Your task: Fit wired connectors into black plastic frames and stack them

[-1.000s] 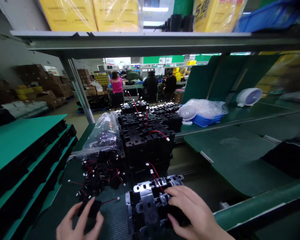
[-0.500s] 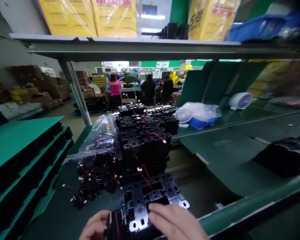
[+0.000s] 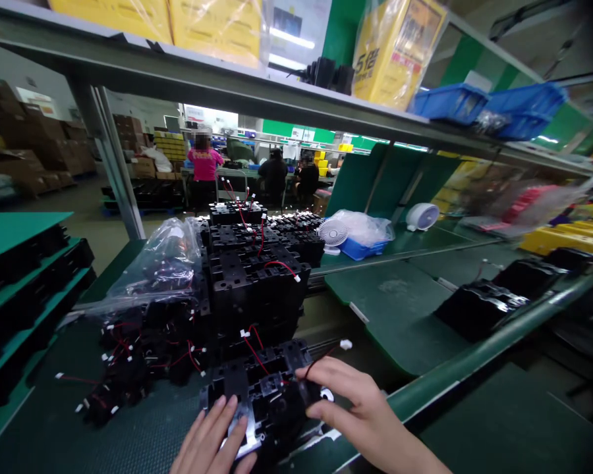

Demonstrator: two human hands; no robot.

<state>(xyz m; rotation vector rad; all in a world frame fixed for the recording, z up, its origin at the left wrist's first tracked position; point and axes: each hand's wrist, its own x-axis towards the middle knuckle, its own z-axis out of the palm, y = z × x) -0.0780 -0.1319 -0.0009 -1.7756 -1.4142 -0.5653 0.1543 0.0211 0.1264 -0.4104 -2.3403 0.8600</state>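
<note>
A black plastic housing (image 3: 244, 378) lies at the front of the green bench, with a red wire and white plug rising from its far side. Flat on its near left part rests my left hand (image 3: 215, 434), fingers spread and holding nothing. Over the housing's right side, my right hand (image 3: 348, 401) pinches a small black wired part (image 3: 304, 390) between thumb and fingers. A thin wire runs from this part to a white plug (image 3: 346, 344) above the hand. The fingers partly cover the part, and I cannot tell how deep in the housing it sits.
Stacked black housings (image 3: 257, 283) stand behind. Loose wired parts (image 3: 133, 362) and a clear plastic bag (image 3: 163, 257) lie at left. A conveyor with green boards (image 3: 390, 309) runs at right, carrying more black housings (image 3: 479, 306). A shelf (image 3: 217, 79) hangs overhead; people sit farther back.
My left hand has let go of the wired part and now lies on the housing. My right hand has moved right and holds a wired part. The view has turned rightward.
</note>
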